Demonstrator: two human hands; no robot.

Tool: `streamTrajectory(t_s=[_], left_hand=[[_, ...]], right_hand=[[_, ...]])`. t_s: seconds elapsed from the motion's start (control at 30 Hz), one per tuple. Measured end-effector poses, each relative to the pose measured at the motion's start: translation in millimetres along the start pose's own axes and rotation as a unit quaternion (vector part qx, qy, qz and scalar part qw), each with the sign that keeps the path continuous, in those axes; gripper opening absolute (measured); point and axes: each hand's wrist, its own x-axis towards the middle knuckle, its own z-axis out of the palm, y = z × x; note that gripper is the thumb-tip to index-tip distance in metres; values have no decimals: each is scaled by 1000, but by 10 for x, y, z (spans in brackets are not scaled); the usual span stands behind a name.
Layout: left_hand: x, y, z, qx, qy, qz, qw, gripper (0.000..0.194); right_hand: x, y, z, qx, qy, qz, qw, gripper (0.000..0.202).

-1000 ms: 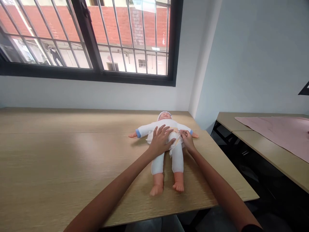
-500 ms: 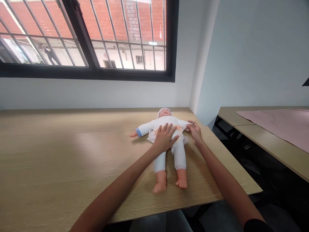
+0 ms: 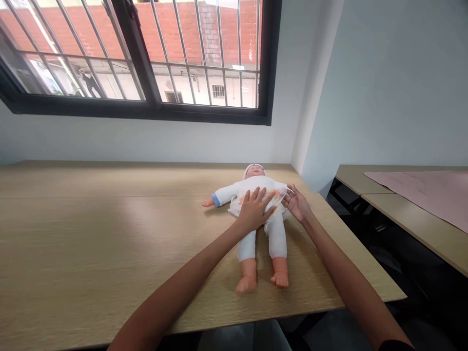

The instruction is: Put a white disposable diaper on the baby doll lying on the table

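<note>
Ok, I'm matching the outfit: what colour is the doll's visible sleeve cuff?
The cuff is blue, on a white sleeve; it shows best in the head view.

Dark-framed, barred window point(image 3: 140, 53) at 11 o'clock; red brick wall point(image 3: 171, 36) beyond. Pale wall point(image 3: 395, 83) at 2. Second table point(image 3: 402, 214) at 3 o'clock, pink cloth point(image 3: 427, 192) on top.
</note>
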Motion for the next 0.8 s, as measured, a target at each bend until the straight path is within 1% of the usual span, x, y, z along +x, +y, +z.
streamTrajectory(t_s=[0.07, 0.17, 0.23, 0.3, 0.37, 0.43, 0.5, 0.6, 0.67, 0.8], left_hand=[[0, 0, -6, 3, 1, 4, 1000, 46], [-5, -3, -5, -1, 1, 8, 1000, 44], [-10, -4, 0, -11, 4, 7, 1000, 43], [-12, -8, 3, -28, 6, 3, 1000, 42], [2, -16, 1, -53, 5, -8, 999, 40], [39, -33, -8, -100, 2, -36, 994, 36], [96, -55, -20, -177, 8, -79, 981, 33], [179, -77, -35, -283, 36, -136, 949, 21], [207, -79, -41, -316, 55, -154, 934, 15], [203, -71, -45, -349, 81, -174, 917, 15]], right_hand=[[-38, 19, 50, -10, 3, -12, 1000, 39], [-74, 57, 99, -47, 32, -36, 998, 52], [-76, 64, 105, -60, 42, -42, 996, 53], [-73, 50, 104, -52, 34, -45, 997, 51], [-78, 24, 118, -34, 10, -43, 998, 50], [-100, -1, 160, -25, -17, -38, 999, 50], [-134, -15, 221, -32, -37, -35, 998, 50], [-186, -23, 312, -49, -47, -38, 997, 48], [-209, -29, 350, -50, -39, -44, 997, 46], [-238, -52, 385, -57, -28, -48, 997, 46]])
